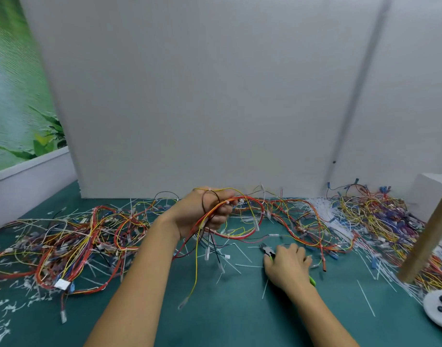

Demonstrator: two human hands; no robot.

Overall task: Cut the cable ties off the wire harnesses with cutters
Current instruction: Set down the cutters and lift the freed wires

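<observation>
My left hand (pixel 210 211) is raised above the green table mat (pixel 215 309) and grips a wire harness (pixel 242 216) of red, yellow and black wires; its loose ends hang down to the mat. A white cable tie (pixel 227 202) sits on the bundle just by my fingers. My right hand (pixel 288 265) lies low on the mat over the cutters (pixel 268 251), fingers curled round the green handles. The dark jaws stick out to the upper left of the hand, and a green handle tip (pixel 312 281) shows behind the wrist.
A tangled heap of harnesses (pixel 64 241) covers the left of the mat, another heap (pixel 380 216) the right. Cut white tie pieces (pixel 365 296) are scattered about. A white wall panel (pixel 215 96) stands behind. A wooden post (pixel 430 236) and a white round device (pixel 440 309) are at right.
</observation>
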